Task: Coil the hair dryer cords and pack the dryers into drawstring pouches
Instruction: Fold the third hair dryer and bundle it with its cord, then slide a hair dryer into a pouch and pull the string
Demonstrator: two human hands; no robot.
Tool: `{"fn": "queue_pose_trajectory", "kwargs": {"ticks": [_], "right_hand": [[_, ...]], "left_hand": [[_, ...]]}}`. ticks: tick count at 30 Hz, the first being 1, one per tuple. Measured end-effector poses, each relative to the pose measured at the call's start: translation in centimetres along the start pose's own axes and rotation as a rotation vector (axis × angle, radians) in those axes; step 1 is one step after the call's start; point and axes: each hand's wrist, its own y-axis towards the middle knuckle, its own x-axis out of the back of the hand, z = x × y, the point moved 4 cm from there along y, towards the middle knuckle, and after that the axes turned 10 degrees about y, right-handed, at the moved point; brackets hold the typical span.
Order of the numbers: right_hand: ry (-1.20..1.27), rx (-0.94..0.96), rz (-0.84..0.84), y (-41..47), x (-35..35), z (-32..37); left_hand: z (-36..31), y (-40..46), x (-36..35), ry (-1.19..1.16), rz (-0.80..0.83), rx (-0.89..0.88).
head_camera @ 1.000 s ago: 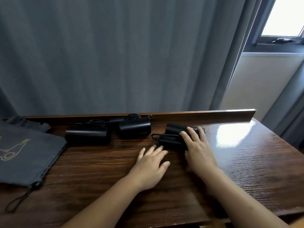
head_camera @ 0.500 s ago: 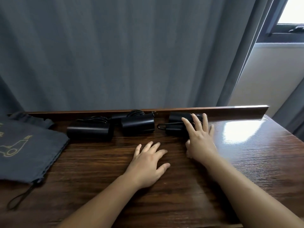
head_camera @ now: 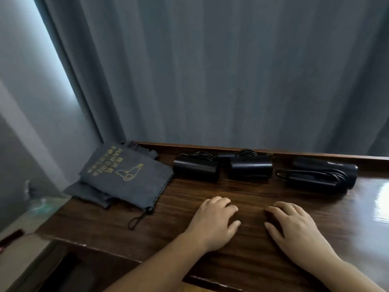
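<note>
Three black hair dryers lie in a row along the back of the wooden table (head_camera: 231,260): the left dryer (head_camera: 195,170), the middle dryer (head_camera: 249,169) and the right dryer (head_camera: 322,174), each with its cord coiled against it. A stack of dark grey drawstring pouches (head_camera: 126,173) with gold print lies at the far left, a drawstring loop (head_camera: 137,219) trailing toward me. My left hand (head_camera: 214,223) and my right hand (head_camera: 294,228) rest on the table in front of the dryers, fingers loosely bent, holding nothing.
A grey curtain (head_camera: 210,70) hangs close behind the table's raised back ledge (head_camera: 231,148). The table's left edge drops off just beyond the pouches. A bright glare lies on the table at the far right.
My right hand has come off the right dryer and drawn back to the table beside my left hand. The view has swung left, bringing the pouches fully into sight.
</note>
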Motion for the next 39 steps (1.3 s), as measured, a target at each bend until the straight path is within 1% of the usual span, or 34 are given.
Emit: {"fn": "queue_pose_trajectory", "kwargs": {"ticks": [3, 6, 9, 11, 12, 13, 15, 17, 19, 21, 23, 26, 29, 32, 35, 37, 39], "right_hand": [[-0.016, 0.038, -0.082, 0.1, -0.9, 0.7], [-0.026, 0.033, -0.133, 0.2, -0.9, 0.9], [-0.038, 0.042, -0.179, 0.2, -0.8, 1.1], [-0.038, 0.042, -0.173, 0.3, -0.9, 1.3], [-0.033, 0.043, -0.169, 0.2, -0.8, 1.4], [-0.028, 0.044, -0.170, 0.2, -0.7, 1.5], [-0.015, 0.048, -0.176, 0.0, -0.6, 1.4], [0.008, 0.051, -0.164, 0.0, -0.7, 1.0], [0.028, 0.045, -0.147, 0.0, -0.9, 0.7], [0.047, 0.043, -0.136, -0.1, -0.8, 0.7], [0.057, 0.046, -0.123, -0.2, -0.5, 1.0], [0.054, 0.058, -0.132, -0.4, -0.1, 1.2], [0.059, 0.050, -0.120, -0.5, 0.1, 1.3], [0.070, 0.039, -0.096, -0.7, 0.0, 1.4], [0.122, 0.031, -0.044, -0.7, 0.4, 1.7], [0.252, 0.019, -0.010, -0.8, 1.2, 2.1], [0.451, 0.015, 0.039, -1.1, 2.1, 2.5]], "left_hand": [[5.5, -2.3, 0.8, 0.106, -0.049, 0.097], [11.3, -4.5, 2.0, 0.248, -0.105, 0.307], [15.9, -6.3, 1.8, 0.315, -0.012, 0.552], [17.3, -6.9, 1.2, 0.299, 0.050, 0.612], [17.5, -6.9, 1.1, 0.294, 0.046, 0.608], [17.5, -6.9, 1.1, 0.289, 0.019, 0.593], [17.5, -6.9, 1.4, 0.228, -0.093, 0.587], [17.5, -7.3, 2.0, 0.147, -0.228, 0.615], [17.1, -8.1, 3.3, 0.098, -0.398, 0.625], [16.2, -8.9, 5.1, 0.032, -0.569, 0.606], [15.0, -9.4, 6.6, -0.029, -0.664, 0.593], [12.4, -9.2, 7.8, -0.033, -0.749, 0.521], [9.6, -8.6, 8.2, -0.054, -0.793, 0.393], [6.6, -7.4, 8.0, -0.110, -0.761, 0.225], [2.8, -6.1, 7.3, -0.196, -0.651, 0.023], [0.2, -5.3, 6.7, -0.253, -0.554, -0.097], [-1.9, -4.4, 6.1, -0.311, -0.458, -0.179]]}}
